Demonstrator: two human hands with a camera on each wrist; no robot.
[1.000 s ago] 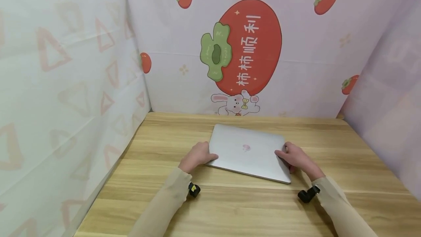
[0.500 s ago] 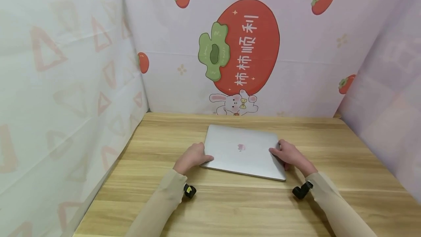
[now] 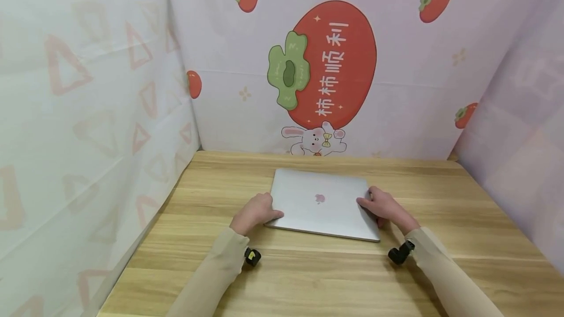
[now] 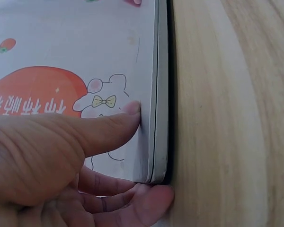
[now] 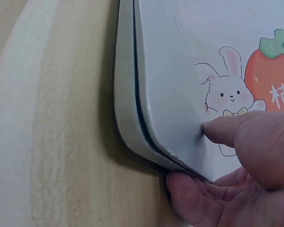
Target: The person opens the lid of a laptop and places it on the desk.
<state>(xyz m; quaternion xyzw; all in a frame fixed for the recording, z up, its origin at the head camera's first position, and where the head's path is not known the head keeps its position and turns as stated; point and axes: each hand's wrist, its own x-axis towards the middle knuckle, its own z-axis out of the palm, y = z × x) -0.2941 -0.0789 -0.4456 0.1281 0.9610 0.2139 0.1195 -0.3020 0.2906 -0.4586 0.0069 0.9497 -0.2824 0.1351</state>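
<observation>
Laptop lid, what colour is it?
The laptop lid is silver-grey, clearest in the head view.

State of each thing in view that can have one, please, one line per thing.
Laptop: closed; whether it is fully resting on the table is unclear.
Left hand: grips the laptop's left edge, thumb on top.
Right hand: grips the laptop's right edge, thumb on top.
Backdrop cloth: hung up, creased.

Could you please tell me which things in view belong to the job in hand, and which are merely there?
Part of the job:
flat silver rectangular laptop, gripped at opposite sides
left hand and right hand, gripping it

Merely there:
light wood-grain table, beneath the laptop
pale backdrop printed with red persimmons, behind
small black camera at each wrist
</observation>
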